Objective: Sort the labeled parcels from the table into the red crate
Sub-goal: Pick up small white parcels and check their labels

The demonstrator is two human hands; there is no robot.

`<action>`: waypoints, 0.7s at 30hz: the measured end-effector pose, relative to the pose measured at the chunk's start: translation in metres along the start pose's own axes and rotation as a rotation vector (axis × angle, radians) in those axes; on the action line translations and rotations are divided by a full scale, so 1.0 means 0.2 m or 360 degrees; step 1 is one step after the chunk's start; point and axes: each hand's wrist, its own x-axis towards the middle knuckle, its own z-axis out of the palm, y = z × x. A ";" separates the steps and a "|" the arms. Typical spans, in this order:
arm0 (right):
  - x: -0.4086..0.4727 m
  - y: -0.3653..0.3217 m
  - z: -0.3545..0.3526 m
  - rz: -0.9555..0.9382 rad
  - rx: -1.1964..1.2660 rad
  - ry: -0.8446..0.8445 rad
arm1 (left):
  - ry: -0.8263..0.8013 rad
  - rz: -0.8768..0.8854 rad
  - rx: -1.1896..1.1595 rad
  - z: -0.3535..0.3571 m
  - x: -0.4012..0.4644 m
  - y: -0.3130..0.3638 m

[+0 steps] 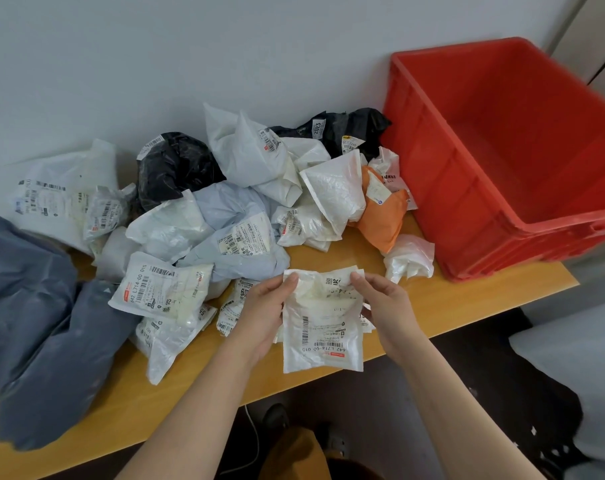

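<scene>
head view: both hands pinch a white parcel [322,327] by its top corners, left hand [264,315] and right hand [386,308], above the table [467,299] edge. the red crate [509,157] stands to its right; the parcel pile [225,202] lies left of the crate.

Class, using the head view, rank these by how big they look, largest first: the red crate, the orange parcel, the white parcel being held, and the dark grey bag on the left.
1. red crate
2. dark grey bag, though nearness to the camera may inflate it
3. white parcel, held in both hands
4. orange parcel, partly covered, so its rank against the white parcel is unsure
</scene>
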 end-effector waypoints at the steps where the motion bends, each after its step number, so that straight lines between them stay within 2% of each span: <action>1: 0.00 0.01 0.00 0.0020 0.0017 0.0008 | 0.0012 -0.0015 -0.0007 -0.01 0.00 -0.01; 7: 0.01 0.09 -0.01 0.0137 0.0020 0.0166 | 0.0113 -0.0125 -0.0154 -0.02 0.03 -0.07; 11: 0.03 0.11 0.02 0.0311 0.0236 0.0211 | 0.0177 -0.0271 -0.0451 0.02 0.05 -0.07; 14: 0.03 0.09 0.04 0.0334 0.0378 0.0207 | 0.0162 -0.0359 -0.0512 0.04 0.06 -0.05; 15: 0.03 0.09 0.04 0.0292 0.0264 0.0210 | 0.0172 -0.0363 -0.0479 0.04 0.08 -0.05; 18: 0.04 0.08 0.01 -0.0022 -0.0428 0.0223 | 0.0187 -0.0256 -0.0172 0.02 0.09 -0.03; 21: 0.05 0.04 -0.02 -0.0211 -0.0679 -0.0005 | 0.0143 -0.0173 0.0049 0.02 0.10 -0.01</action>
